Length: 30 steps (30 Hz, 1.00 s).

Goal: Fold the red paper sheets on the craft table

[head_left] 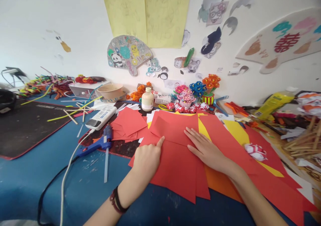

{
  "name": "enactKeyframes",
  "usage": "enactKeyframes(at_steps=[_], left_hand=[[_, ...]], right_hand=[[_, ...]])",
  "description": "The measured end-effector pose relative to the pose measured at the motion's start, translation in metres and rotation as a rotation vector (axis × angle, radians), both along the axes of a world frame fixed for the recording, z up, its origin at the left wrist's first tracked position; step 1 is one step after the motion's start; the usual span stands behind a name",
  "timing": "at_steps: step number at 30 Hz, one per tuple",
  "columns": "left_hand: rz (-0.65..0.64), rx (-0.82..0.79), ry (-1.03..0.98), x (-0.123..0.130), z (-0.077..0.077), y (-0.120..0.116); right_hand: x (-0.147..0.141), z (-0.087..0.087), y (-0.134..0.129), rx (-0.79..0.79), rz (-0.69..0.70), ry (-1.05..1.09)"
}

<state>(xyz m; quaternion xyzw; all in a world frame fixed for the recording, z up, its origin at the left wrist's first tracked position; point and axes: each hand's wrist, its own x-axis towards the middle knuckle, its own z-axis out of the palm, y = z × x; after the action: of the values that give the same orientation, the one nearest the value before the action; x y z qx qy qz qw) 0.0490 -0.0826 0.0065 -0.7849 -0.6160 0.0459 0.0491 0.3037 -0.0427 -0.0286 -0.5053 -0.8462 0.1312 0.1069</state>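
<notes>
A folded sheet of red paper (175,127) lies on a pile of larger red sheets (175,172) in front of me. My left hand (147,155) is mostly curled, its index finger stretched out and its tip touching the red paper near the left part of the crease. A dark bracelet circles that wrist. My right hand (207,149) lies flat and open on the paper's right side, fingers spread a little. Smaller red paper pieces (131,120) are stacked to the left of the pile. Orange paper (220,184) shows under my right forearm.
Left of the papers are a blue glue gun (100,143), a white power strip (101,117) and cables. A cream bottle (147,100) and pipe-cleaner flowers (198,89) stand behind. At right are long red sheets (250,159), a wrapped red-white bundle (255,151) and a yellow bottle (274,104).
</notes>
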Motion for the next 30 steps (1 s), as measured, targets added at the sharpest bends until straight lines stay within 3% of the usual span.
enactKeyframes(at_steps=[9,17,23,26,30], left_hand=[[0.138,0.084,0.029,-0.026,0.0,0.005],[0.25,0.103,0.033,-0.029,-0.005,0.005],[0.284,0.122,-0.011,-0.031,0.0,0.006],[0.164,0.238,-0.056,-0.029,0.001,0.007],[-0.242,0.346,-0.086,-0.029,-0.008,0.015]], right_hand=[[0.0,-0.001,0.0,0.003,-0.003,-0.012],[0.0,-0.003,0.0,0.015,0.001,0.008],[0.0,-0.004,0.001,0.002,-0.009,0.023],[0.001,0.002,0.001,-0.042,-0.014,0.071],[0.005,0.012,0.003,-0.084,-0.021,0.214]])
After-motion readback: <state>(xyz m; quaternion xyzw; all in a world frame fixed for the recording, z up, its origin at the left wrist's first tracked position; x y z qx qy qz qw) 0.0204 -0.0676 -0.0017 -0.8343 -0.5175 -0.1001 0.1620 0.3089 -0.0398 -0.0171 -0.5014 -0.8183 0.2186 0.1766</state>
